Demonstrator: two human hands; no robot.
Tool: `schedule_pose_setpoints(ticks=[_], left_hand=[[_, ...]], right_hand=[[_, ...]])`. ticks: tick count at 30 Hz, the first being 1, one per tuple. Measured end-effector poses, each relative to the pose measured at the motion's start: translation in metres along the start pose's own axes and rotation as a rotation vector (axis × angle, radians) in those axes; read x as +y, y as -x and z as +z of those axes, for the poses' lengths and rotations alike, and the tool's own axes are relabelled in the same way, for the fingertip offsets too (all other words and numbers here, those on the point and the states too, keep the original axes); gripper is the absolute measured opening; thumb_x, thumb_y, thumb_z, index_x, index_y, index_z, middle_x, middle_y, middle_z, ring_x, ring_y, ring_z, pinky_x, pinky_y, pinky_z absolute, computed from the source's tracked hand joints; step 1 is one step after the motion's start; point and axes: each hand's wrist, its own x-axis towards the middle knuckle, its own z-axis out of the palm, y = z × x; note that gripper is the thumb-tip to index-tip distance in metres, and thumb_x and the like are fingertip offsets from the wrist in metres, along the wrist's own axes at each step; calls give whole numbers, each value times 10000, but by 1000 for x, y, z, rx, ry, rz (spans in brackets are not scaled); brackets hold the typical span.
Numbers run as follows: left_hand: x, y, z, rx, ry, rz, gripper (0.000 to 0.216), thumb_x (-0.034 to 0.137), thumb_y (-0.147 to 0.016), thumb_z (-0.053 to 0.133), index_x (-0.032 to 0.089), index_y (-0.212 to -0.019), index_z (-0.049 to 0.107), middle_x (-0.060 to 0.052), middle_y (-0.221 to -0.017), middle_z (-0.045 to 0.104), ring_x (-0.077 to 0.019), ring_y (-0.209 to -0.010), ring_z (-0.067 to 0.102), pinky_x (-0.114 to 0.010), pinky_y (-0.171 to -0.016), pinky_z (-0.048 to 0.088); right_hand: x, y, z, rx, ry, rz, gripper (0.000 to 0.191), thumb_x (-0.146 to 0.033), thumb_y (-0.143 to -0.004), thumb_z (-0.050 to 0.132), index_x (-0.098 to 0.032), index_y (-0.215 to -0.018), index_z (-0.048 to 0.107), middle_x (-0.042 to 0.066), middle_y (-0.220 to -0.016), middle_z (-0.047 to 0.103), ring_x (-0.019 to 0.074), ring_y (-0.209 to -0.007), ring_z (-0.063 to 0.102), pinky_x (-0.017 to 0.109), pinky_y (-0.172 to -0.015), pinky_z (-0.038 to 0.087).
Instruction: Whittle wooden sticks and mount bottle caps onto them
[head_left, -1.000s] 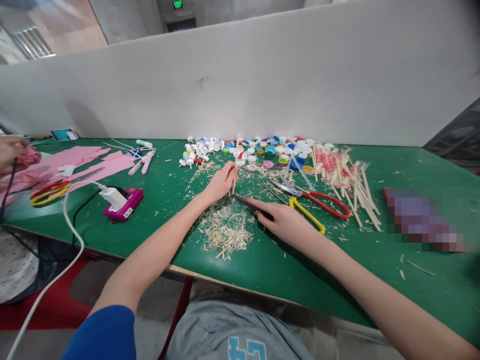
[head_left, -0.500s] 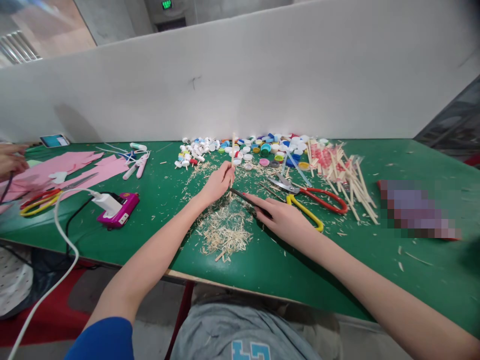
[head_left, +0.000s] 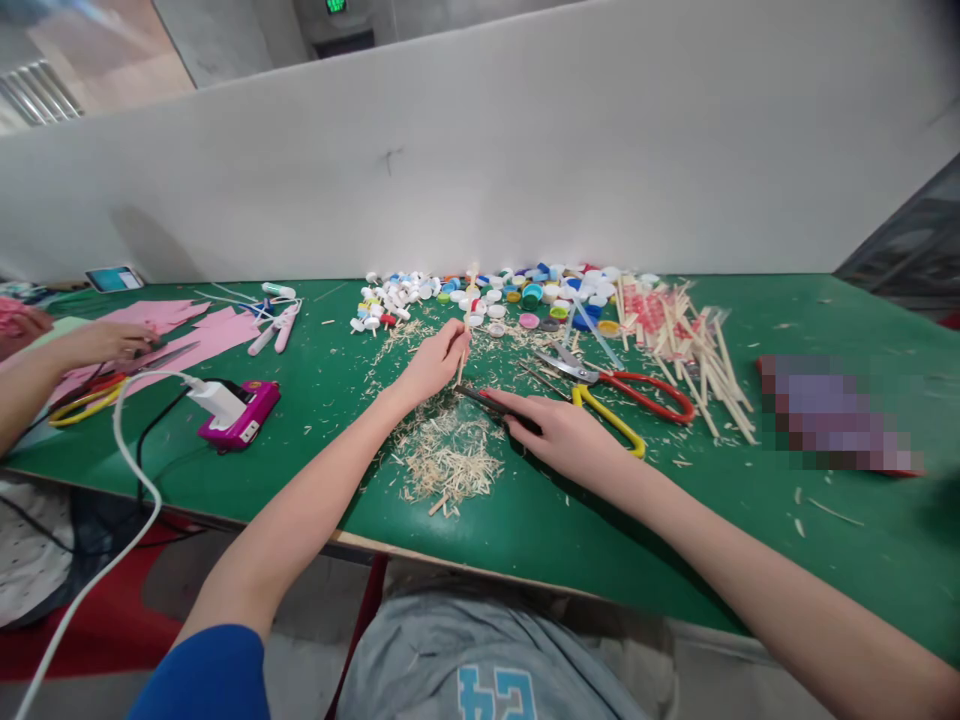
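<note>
My left hand [head_left: 436, 358] is closed round a thin wooden stick [head_left: 468, 308] that stands nearly upright, its lower end down on the green table [head_left: 315, 390]. My right hand [head_left: 564, 432] grips a dark-handled knife [head_left: 480, 398], forefinger laid along it, the blade pointing left toward the foot of the stick. A heap of pale wood shavings [head_left: 448, 460] lies just in front of both hands.
Red- and yellow-handled shears [head_left: 611, 392] lie right of my right hand. Behind are several coloured bottle caps [head_left: 525, 290] and a pile of wooden sticks [head_left: 694, 340]. At left are a pink device with a white plug [head_left: 234, 410], pink paper [head_left: 187, 330] and another person's hand [head_left: 105, 342].
My hands have hardly moved; the stick sits a little lower in my left hand. At left the other person's hand has reached in over the pink paper and the scissors there.
</note>
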Motion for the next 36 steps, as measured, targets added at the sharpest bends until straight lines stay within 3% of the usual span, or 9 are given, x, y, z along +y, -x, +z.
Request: schedule_pose_setpoints(ticks=[3, 8, 14, 22, 29, 36], left_hand=[[1, 1, 0, 0, -12, -3, 238, 374, -986, 360, 215, -813, 400, 31, -646, 535, -96, -566, 498, -251, -611, 411], [-5, -1, -5, -10, -19, 0, 231, 393, -959, 411, 209, -820, 424, 38, -642, 553, -92, -562, 526, -244, -597, 414], [-12, -6, -10, -60, -15, 6, 265, 434, -931, 462, 210, -799, 414, 37, -604, 565, -98, -543, 539, -252, -589, 426], [-10, 2, -12, -3, -21, 21, 247, 419, -933, 462, 215, -799, 427, 22, -624, 544, -100, -533, 503, -259, -559, 404], [-11, 3, -4, 17, -35, 46, 279, 421, -956, 398, 206, -779, 415, 42, -599, 504, -98, -544, 468, -255, -614, 397], [-12, 3, 0, 22, 19, 15, 300, 449, -963, 376, 209, -784, 399, 36, -649, 523, -99, -573, 467, -243, -611, 377]], right_hand=[[-1, 1, 0, 28, -15, -7, 494, -344, -979, 373, -282, -1463, 444, 54, -1099, 631, 102, -858, 601, 233, -803, 500], [-4, 3, 1, 28, -30, 52, 488, -345, -982, 379, -376, -1467, 412, 16, -1093, 618, 100, -874, 585, 223, -781, 462], [-8, 4, -2, 23, -24, 35, 507, -316, -980, 374, -371, -1484, 387, 28, -993, 611, 83, -802, 537, 190, -705, 385], [-7, 0, -7, -33, -112, 26, 507, -297, -936, 390, -332, -1433, 483, 0, -935, 662, 74, -676, 524, 189, -651, 375], [-2, -1, 0, 103, -112, -29, 513, -346, -951, 350, -330, -1451, 458, 3, -1111, 642, 101, -819, 590, 210, -721, 443], [1, -4, -1, 53, -32, -20, 483, -348, -955, 370, -347, -1424, 487, -17, -1142, 636, 91, -842, 613, 205, -717, 471]])
